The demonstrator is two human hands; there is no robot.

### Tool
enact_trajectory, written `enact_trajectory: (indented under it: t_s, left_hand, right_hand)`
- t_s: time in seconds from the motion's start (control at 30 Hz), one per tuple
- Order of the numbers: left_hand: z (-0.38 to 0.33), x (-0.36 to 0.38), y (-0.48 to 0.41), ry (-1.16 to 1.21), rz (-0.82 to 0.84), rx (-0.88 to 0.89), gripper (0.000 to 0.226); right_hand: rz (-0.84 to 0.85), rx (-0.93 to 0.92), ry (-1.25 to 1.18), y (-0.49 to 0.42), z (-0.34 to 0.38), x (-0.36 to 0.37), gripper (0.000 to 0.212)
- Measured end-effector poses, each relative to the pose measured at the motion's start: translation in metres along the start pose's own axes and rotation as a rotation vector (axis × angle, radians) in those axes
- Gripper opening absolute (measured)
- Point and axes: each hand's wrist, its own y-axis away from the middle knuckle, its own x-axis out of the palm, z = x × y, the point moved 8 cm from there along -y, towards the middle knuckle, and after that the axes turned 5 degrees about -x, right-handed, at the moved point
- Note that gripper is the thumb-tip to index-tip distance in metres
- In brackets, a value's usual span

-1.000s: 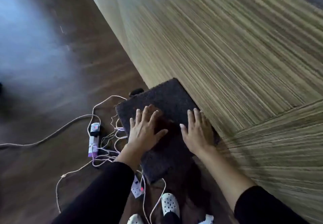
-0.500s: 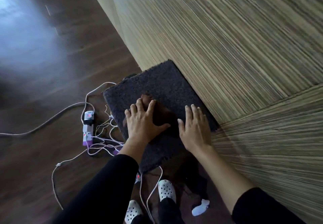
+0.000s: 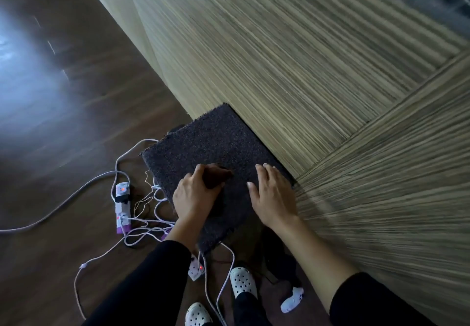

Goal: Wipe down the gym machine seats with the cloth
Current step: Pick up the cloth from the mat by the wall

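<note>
Progress looks early: no gym machine seat shows anywhere, so the wiping itself appears still ahead. The left hand (image 3: 195, 196) is curled shut around a dark brown cloth (image 3: 216, 175), which bunches out past the knuckles toward one o'clock. The right hand (image 3: 273, 196) lies open, palm down, flat on a dark grey mat (image 3: 203, 142) set against a striped wooden panel (image 3: 292, 66). White cables (image 3: 142, 226) tangle on the floor (image 3: 63, 147) at nine o'clock from the mat.
</note>
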Motion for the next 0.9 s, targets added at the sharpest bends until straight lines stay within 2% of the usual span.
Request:
enact_trajectory:
  t_s: [0.17, 0.4, 0.5, 0.6, 0.9]
  left_hand:
    - [-0.013, -0.035, 0.016, 0.121, -0.023, -0.004, 0.046]
    - [-0.044, -0.083, 0.063, 0.219, 0.031, 0.169, 0.044]
    - [-0.061, -0.095, 0.1, 0.238, 0.105, 0.305, 0.045]
    - [-0.076, -0.102, 0.148, 0.228, 0.174, 0.431, 0.047]
    - [-0.119, -0.077, 0.315, 0.176, 0.417, 0.773, 0.053]
  right_hand:
    - [-0.047, 0.046, -0.008, 0.024, 0.009, -0.036, 0.054]
    - [-0.147, 0.178, 0.022, 0.096, 0.024, -0.083, 0.054]
    - [-0.237, 0.298, 0.026, 0.152, 0.03, -0.104, 0.054]
    - [-0.205, 0.428, 0.045, 0.219, 0.035, -0.114, 0.058]
    - [-0.358, 0.842, 0.011, 0.417, 0.012, -0.109, 0.046]
